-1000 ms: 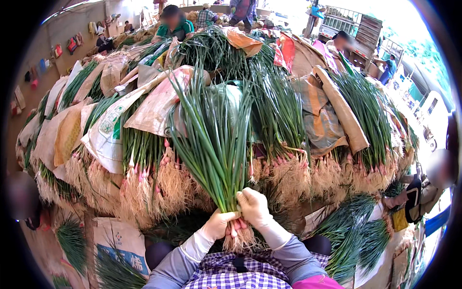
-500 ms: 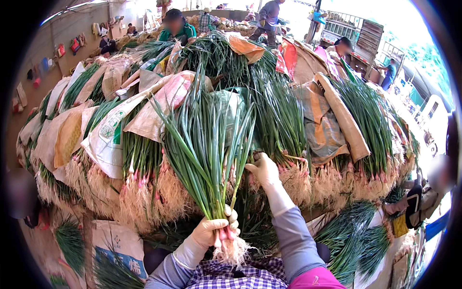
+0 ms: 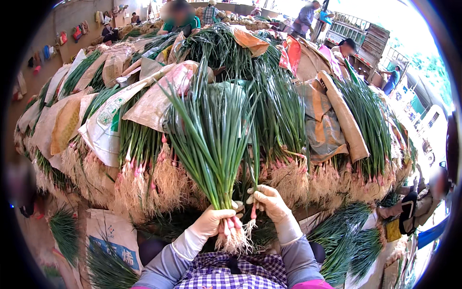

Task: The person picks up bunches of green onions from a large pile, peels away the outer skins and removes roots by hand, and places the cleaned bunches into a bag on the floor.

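My gloved left hand (image 3: 211,220) is closed round the lower stems of a bunch of green garlic (image 3: 214,159), held upright before my chest. Its long green leaves fan upward, and pink bulb ends with pale stringy roots hang below the fist. Just right of it, my gloved right hand (image 3: 270,202) pinches a single green garlic stalk (image 3: 254,210) near its pink base, roots downward. That stalk stands close beside the bunch, its leaves overlapping the heap behind, so its upper end is hard to make out.
A high heap of green garlic (image 3: 279,115), roots outward, fills the space ahead, partly covered by woven sacks (image 3: 332,120). More green garlic lies on the ground at lower right (image 3: 346,236) and lower left (image 3: 65,233). Several people work around the heap; a truck (image 3: 358,38) stands behind.
My right hand has come down and back from the heap and now holds a single stalk beside the bunch. The left hand keeps its grip, nearly in place. A person behind the heap has moved right.
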### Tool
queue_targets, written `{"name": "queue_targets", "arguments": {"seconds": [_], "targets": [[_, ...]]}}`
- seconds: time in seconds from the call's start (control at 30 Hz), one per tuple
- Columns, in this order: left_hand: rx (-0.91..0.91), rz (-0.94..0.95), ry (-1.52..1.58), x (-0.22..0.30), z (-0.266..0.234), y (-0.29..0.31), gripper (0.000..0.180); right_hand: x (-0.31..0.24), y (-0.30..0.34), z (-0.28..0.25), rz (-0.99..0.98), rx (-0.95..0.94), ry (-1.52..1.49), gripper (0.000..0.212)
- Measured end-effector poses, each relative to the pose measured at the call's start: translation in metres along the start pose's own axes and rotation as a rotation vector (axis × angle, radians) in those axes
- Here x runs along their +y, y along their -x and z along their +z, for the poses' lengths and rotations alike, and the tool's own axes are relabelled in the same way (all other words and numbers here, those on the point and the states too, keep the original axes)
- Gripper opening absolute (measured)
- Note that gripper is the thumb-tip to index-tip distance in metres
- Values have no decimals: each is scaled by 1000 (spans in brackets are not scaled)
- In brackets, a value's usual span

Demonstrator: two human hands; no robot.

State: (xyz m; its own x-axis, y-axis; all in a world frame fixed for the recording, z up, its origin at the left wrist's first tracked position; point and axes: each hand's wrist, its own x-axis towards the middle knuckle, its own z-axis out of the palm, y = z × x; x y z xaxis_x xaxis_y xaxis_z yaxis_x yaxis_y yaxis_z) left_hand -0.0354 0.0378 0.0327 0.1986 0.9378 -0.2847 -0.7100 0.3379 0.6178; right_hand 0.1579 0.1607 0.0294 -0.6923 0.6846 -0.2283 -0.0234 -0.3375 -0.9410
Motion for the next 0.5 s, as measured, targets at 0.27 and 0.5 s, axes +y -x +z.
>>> {"name": "queue_targets", "arguments": {"seconds": [0.27,0.5], "targets": [[-95,-76,-93,-21,-16,-17,20,22,-1,53,-334,394,1160,21],[-67,11,-70,-22,-24,-13,16,35,-11,57,-270,480,853,28]]}}
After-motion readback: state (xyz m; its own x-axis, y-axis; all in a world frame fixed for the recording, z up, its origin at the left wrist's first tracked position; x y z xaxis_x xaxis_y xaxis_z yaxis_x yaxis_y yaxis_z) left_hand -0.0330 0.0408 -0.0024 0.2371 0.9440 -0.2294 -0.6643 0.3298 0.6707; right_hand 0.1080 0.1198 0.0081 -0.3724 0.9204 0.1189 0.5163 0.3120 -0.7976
